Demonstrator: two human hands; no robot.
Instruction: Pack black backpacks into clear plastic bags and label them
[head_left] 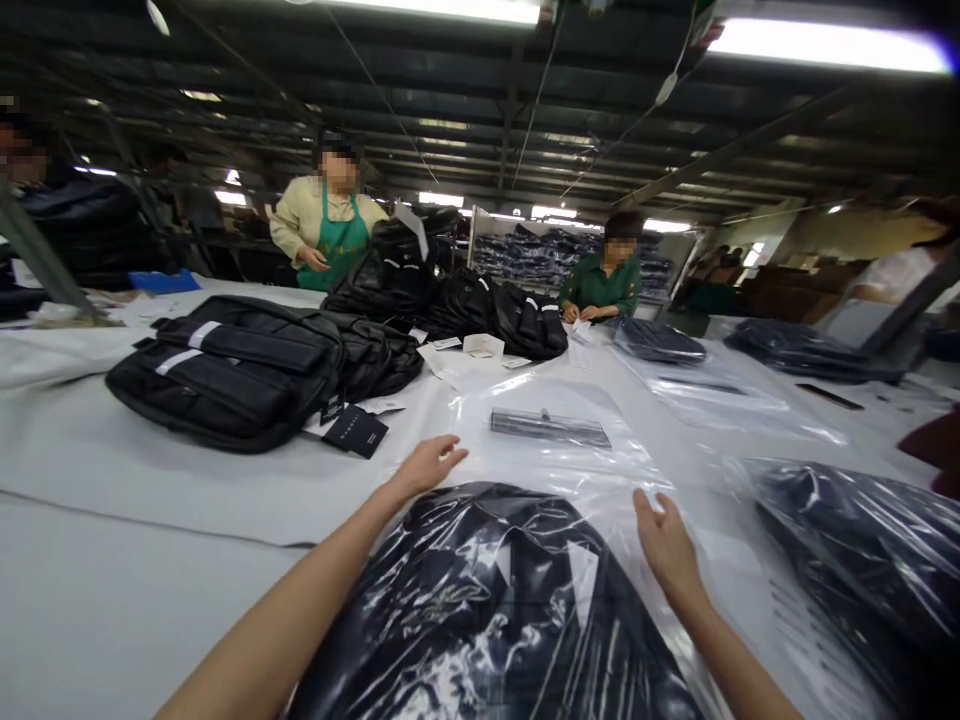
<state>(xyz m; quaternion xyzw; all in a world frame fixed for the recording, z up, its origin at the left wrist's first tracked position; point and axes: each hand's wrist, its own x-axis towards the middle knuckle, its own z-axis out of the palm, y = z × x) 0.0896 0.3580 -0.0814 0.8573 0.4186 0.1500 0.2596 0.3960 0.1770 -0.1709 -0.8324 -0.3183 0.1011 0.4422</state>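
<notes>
A dark backpack in a clear plastic bag lies on the table in front of me, with white tags showing through the shiny film. My left hand is over the upper left edge of this bag, fingers apart and holding nothing. On the other side, my right hand is beside the upper right edge, its fingers spread and nothing in them. Just beyond both hands lies a flat clear plastic bag with a dark printed rectangle.
Black backpacks with tags lie at the left and centre. More bagged backpacks are on the right. Across the white table are a person in a green apron and a person in a green shirt.
</notes>
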